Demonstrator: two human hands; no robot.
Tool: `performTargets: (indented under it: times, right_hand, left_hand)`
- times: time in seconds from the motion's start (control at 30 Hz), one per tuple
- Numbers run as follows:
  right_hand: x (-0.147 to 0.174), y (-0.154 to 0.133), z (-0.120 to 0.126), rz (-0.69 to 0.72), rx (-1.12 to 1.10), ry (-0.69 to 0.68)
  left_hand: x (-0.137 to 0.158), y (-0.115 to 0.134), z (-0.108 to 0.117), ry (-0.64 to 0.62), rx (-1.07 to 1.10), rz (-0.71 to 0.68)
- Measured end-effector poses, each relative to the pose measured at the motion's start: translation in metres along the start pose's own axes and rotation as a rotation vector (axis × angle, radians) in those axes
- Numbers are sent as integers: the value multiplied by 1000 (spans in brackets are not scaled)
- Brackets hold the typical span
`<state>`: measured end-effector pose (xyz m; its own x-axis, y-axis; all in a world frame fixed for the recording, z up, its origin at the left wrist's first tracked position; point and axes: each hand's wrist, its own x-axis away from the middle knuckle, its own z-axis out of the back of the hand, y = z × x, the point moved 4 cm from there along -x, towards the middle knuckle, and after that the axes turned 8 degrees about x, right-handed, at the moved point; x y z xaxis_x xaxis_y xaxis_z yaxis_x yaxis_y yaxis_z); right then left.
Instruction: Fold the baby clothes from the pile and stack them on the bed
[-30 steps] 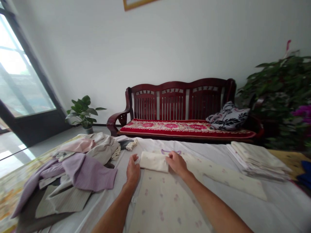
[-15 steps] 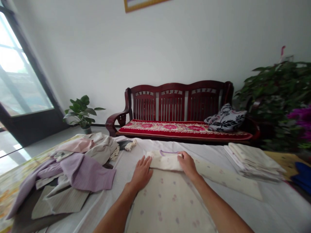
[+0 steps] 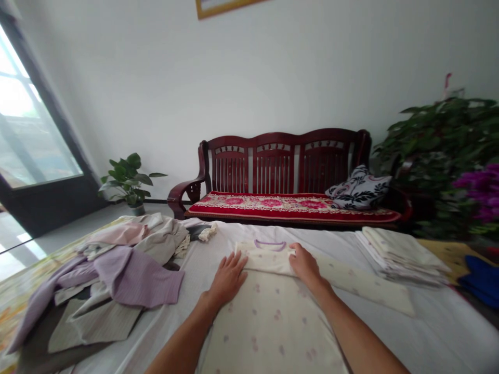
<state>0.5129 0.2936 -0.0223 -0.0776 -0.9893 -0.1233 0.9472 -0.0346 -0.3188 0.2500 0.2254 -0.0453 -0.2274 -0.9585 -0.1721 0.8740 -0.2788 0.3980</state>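
A cream long-sleeved top (image 3: 265, 322) with small printed motifs and a purple-trimmed neckline lies spread on the white sheet in front of me. One sleeve (image 3: 268, 261) is folded across the chest below the neckline; the other stretches out flat to the right. My left hand (image 3: 230, 278) lies flat on the left shoulder, at the fold, fingers stretched out. My right hand (image 3: 305, 264) pinches the end of the folded sleeve near the right shoulder. Its fingertips are partly hidden.
A loose pile of clothes (image 3: 136, 275), lilac, grey and pink, lies on the left. Folded cream garments (image 3: 401, 254) are stacked on the right, near a blue cloth (image 3: 481, 280). Behind the white sheet (image 3: 331, 241) stands a dark red wooden bench (image 3: 273, 161), with potted plants (image 3: 130, 179) around it.
The folded sleeve now lies flatter across the chest, and more of the purple neckline shows. My right hand still pinches the sleeve end; my left hand stays flat. The view has shifted slightly.
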Motion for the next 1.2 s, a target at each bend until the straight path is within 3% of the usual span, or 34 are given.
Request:
performTargets:
  times: [0.53, 0.73, 1.03, 1.1, 1.2]
  right_hand:
    - [8, 9, -2, 71, 78, -6]
    - [11, 5, -1, 76, 107, 12]
    - [14, 10, 8, 95, 176, 75]
    - [19, -5, 15, 167, 204, 135]
    - [31, -40, 9, 383, 170, 163]
  left_hand:
    - [-5, -5, -2, 10, 117, -96]
    - [-33, -5, 5, 168, 36, 24]
    - [-42, -1, -7, 72, -55, 107]
    - [-46, 6, -5, 125, -35, 81]
    - [-53, 21, -8, 162, 19, 11]
